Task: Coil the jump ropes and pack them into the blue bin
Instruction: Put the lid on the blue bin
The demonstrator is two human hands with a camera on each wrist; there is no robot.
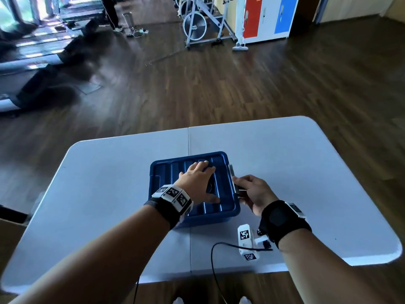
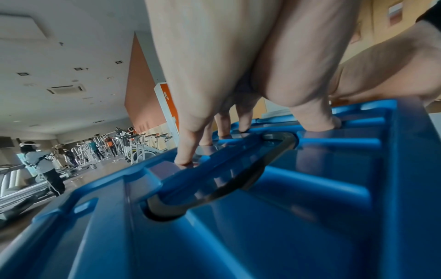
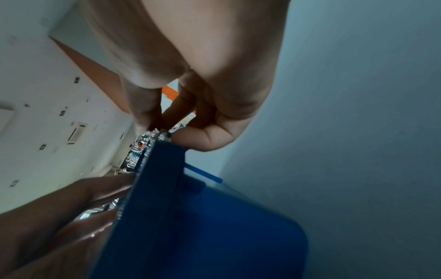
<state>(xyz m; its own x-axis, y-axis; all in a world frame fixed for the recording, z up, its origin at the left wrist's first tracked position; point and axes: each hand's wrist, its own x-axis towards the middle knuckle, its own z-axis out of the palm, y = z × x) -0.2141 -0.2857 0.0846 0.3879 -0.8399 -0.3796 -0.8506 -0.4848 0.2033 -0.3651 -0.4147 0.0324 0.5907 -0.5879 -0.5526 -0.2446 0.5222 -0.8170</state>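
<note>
Left hand [image 1: 198, 182] presses flat, fingers spread, on the blue bin's lid [image 1: 166, 172]; right hand [image 1: 254, 193] pinches its grey side latch [image 1: 232, 178]. The contents are hidden.

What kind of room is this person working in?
Most likely a gym: an exercise bike stands on the wood floor, treadmills line the left side, and coloured lockers stand behind.

Bare table [image 1: 306, 163] flanks the blue bin [image 1: 225, 212] — its lid [image 1: 168, 172] blocks entry from above.
</note>
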